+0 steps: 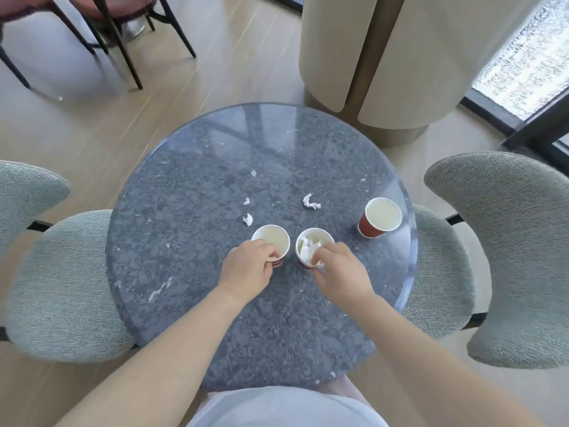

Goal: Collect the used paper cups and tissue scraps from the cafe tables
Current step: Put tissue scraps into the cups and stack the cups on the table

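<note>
Three red paper cups with white insides stand upright on the round grey stone table [191,186]. My left hand [248,268] grips the near rim of the empty left cup [274,238]. My right hand [340,269] has its fingertips over the rim of the middle cup [311,245], touching the crumpled tissue stuffed inside it. The third cup [381,215] stands alone and empty near the right edge. Loose tissue scraps lie beyond the cups: one larger twist [310,201], two small pieces [248,219] [246,201] and a tiny bit [253,173].
Grey upholstered chairs flank the table on the left [61,285] and right [505,248]. A beige rounded pillar [385,57] stands behind the table. Dark-legged chairs [117,32] are at the far left, and a window [529,60] at the far right.
</note>
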The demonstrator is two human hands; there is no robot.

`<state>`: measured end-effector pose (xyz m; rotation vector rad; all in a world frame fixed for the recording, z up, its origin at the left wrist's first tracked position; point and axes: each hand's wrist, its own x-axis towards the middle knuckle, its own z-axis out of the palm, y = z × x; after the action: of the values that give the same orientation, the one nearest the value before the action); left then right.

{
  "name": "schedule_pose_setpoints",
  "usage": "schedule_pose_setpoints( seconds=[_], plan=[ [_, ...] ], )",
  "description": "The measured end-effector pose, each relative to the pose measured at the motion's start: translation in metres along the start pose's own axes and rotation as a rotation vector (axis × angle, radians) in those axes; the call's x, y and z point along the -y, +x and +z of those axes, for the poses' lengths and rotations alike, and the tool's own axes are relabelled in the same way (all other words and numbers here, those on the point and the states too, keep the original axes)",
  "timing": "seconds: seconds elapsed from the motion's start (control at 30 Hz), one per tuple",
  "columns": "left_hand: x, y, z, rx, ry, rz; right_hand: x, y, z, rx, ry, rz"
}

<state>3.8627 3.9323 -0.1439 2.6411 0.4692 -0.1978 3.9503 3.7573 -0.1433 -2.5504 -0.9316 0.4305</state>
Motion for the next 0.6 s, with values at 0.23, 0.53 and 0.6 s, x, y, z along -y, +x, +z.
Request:
schedule_pose_setpoints(
  seconds=[0.23,0.53,0.6],
  plan=[
    [-0.002,0.005,0.001,-0.035,-0.053,0.000,-0.006,0.011,-0.011,-0.064,0.069,-0.079],
    [-0.001,0.034,-0.021,-0.155,-0.188,-0.080,-0.019,0.053,-0.028,-0.062,0.095,-0.094],
    [0.003,0.043,-0.027,-0.190,-0.229,-0.127,-0.021,0.065,-0.029,-0.058,0.125,-0.085]
  ],
)
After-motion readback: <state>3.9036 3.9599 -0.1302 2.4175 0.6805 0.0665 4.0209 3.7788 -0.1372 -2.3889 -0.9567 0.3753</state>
